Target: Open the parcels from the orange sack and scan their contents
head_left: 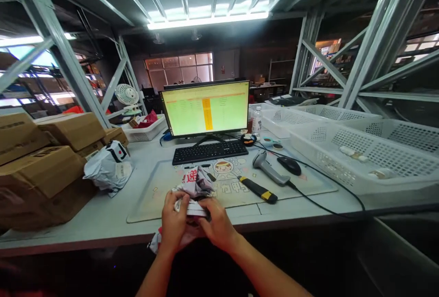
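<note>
**Left hand (pixel 174 221) and right hand (pixel 217 226):** together, both clamped on a crumpled white plastic mailer bag with red print (pixel 195 185). The bag is held over the near edge of a cream printed desk mat (pixel 154 201), with one red-marked corner hanging below the hands.

**On the mat, right of the hands:** a black-and-yellow utility knife (pixel 258 189), a grey corded handheld barcode scanner (pixel 269 168) and a black computer mouse (pixel 290 165).

**Beyond the mat:** a black keyboard (pixel 210 152) and a flat monitor showing a green spreadsheet (pixel 205 108).

**Left side of the pale grey surface (pixel 103 224):** stacked brown cardboard boxes (pixel 41 164) and a grey-white plastic mailer bag (pixel 109 168).

**Right side:** white perforated plastic baskets (pixel 363 150), holding small pale items.
</note>
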`<state>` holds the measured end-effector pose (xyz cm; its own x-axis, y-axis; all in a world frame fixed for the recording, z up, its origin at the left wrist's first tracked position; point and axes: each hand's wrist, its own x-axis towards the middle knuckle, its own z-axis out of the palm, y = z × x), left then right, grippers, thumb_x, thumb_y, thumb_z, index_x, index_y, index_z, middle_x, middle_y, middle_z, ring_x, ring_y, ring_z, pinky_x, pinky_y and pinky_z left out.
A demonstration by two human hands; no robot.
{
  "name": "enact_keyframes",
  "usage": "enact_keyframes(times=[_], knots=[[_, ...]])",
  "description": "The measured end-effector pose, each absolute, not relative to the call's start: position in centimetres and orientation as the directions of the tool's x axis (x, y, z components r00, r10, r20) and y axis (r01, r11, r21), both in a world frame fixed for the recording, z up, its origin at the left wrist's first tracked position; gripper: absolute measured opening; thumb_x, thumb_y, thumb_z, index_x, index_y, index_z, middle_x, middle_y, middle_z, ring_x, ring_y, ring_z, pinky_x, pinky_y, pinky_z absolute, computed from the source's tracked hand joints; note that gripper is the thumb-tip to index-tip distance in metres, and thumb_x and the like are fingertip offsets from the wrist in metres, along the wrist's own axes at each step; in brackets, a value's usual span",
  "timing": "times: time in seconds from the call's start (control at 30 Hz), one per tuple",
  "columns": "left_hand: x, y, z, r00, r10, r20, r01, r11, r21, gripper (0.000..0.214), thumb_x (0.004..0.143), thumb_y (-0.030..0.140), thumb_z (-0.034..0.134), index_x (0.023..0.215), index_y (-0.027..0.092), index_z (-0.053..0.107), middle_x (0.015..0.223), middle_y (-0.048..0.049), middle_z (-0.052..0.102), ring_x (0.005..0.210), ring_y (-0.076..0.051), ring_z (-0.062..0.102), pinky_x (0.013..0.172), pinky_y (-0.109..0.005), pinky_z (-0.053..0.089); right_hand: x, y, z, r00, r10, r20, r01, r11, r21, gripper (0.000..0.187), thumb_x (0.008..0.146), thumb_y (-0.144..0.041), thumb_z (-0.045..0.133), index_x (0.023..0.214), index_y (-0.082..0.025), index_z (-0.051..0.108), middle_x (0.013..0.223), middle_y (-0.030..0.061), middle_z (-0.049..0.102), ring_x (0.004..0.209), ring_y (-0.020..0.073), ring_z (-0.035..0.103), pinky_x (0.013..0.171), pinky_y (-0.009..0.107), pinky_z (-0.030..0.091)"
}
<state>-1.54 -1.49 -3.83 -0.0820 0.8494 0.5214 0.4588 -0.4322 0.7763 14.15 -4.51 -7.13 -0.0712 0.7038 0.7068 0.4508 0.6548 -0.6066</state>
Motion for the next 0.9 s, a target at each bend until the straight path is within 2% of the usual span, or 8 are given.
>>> enact_keyframes(times=[0.17,0.3,0.37,0.43,0.57,0.7,0.8,0.9], knots=[[-2.7,-0.5,-4.7,-0.234,0.902,0.362,0.373,-0.261,0.891,0.023,0.096,0.044,0.050,0.091,0.024,0.058,0.090,-0.0032,0.066,0.093,-0.025,0.065,0.093,-0.042,0.055,14.2,-6.2,-7.1,0.100,0.801,0.591,0.193,0.567,-0.801,0.021,0.086,-0.027,0.070,0.105,-0.024,0.062,0.104,0.0067,0.073,0.098,0.0233,0.069,0.089,0.039,0.056],[-6.1,0.1,-4.3,-0.511,0.628,0.587,0.549,-0.286,0.785,0.021,0.091,0.025,0.052,0.109,0.018,0.060,0.116,-0.0129,0.064,0.117,-0.027,0.059,0.110,-0.044,0.046,17.1,-7.6,-4.5,0.397,0.803,0.444,0.024,0.474,-0.880,0.035,0.082,-0.042,0.080,0.101,-0.023,0.059,0.091,0.0009,0.069,0.084,0.0180,0.067,0.077,0.031,0.058],[-7.9,0.3,-3.6,-0.416,0.601,0.682,0.734,-0.222,0.642,0.026,0.092,0.018,0.050,0.112,0.017,0.064,0.132,-0.0165,0.061,0.133,-0.031,0.051,0.118,-0.050,0.037,19.2,-7.4,-3.1,0.393,0.786,0.477,0.074,0.490,-0.869,0.036,0.081,-0.040,0.081,0.105,-0.024,0.059,0.099,0.0019,0.070,0.093,0.0191,0.068,0.082,0.032,0.059],[-8.9,0.6,-2.7,-0.212,0.692,0.690,0.858,-0.206,0.470,0.024,0.092,0.017,0.053,0.109,0.019,0.070,0.146,-0.0154,0.055,0.149,-0.037,0.034,0.125,-0.058,0.026,21.1,-6.7,-2.4,0.274,0.792,0.545,0.189,0.511,-0.838,0.032,0.085,-0.034,0.078,0.111,-0.026,0.060,0.116,0.0047,0.070,0.110,0.0219,0.067,0.091,0.037,0.059],[-7.4,1.2,-1.2,0.272,0.783,0.559,0.850,-0.468,0.242,0.020,0.089,0.021,0.064,0.107,0.017,0.073,0.163,-0.0113,0.043,0.160,-0.042,0.013,0.130,-0.065,0.010,22.6,-4.4,-3.8,-0.005,0.743,0.669,0.579,0.547,-0.604,0.027,0.088,-0.020,0.064,0.114,-0.025,0.060,0.136,0.0113,0.065,0.131,0.0280,0.058,0.110,0.052,0.050],[-3.8,1.8,-0.7,0.614,0.639,0.462,0.589,-0.762,0.270,0.029,0.100,0.031,0.058,0.122,0.016,0.069,0.149,-0.0148,0.058,0.149,-0.033,0.041,0.128,-0.056,0.029,22.6,-2.7,-6.6,-0.218,0.783,0.583,0.705,0.539,-0.460,0.040,0.084,-0.013,0.054,0.124,-0.018,0.060,0.150,0.0186,0.056,0.146,0.0328,0.046,0.119,0.060,0.040],[-1.5,1.9,-2.0,0.694,0.577,0.430,0.443,-0.814,0.376,0.037,0.097,0.037,0.066,0.129,0.019,0.067,0.144,-0.0153,0.061,0.138,-0.031,0.053,0.120,-0.053,0.042,24.2,-3.2,-6.6,-0.372,0.805,0.462,0.722,0.564,-0.401,0.055,0.082,-0.010,0.048,0.136,-0.016,0.059,0.157,0.0162,0.049,0.151,0.0318,0.038,0.121,0.058,0.038],[0.0,1.7,-4.2,0.660,0.650,0.377,0.484,-0.751,0.449,0.060,0.085,0.045,0.080,0.138,0.021,0.064,0.154,-0.0190,0.051,0.140,-0.038,0.051,0.117,-0.058,0.043,28.0,-3.7,-4.2,-0.237,0.838,0.491,0.832,0.436,-0.344,0.047,0.091,-0.020,0.047,0.136,-0.017,0.060,0.147,0.0159,0.059,0.141,0.0310,0.052,0.120,0.054,0.041]])
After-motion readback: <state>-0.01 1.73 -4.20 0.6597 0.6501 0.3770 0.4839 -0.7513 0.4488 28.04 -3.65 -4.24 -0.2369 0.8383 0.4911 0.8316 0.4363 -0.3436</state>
